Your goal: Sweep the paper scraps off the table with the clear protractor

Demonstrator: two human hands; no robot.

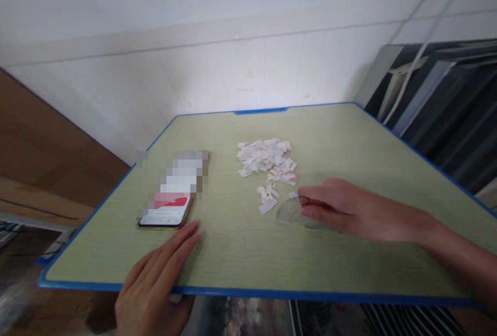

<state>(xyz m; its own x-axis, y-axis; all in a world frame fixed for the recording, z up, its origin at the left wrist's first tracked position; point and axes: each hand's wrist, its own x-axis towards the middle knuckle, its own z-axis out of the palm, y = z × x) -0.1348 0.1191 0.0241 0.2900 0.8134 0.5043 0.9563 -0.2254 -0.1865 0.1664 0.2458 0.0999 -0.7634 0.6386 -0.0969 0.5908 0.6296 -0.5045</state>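
Note:
My right hand [334, 205] is closed on a clear protractor [286, 214], pinching it between thumb and fingers low over the table. Left of the protractor's curved edge lie a few paper scraps [267, 197]. A larger heap of torn white and pinkish paper scraps [264, 155] sits behind them. My left hand [159, 279] rests over the table's front edge with its fingers stretched out. Its fingertips are close to the lower end of a phone [165, 220], which lies face up with a lit, partly blurred screen.
The pale green table [233, 253] has a blue rim on all sides. A white wall [233, 77] stands behind it. Dark flat panels [458, 92] lean at the right, and brown cardboard [50, 155] is at the left.

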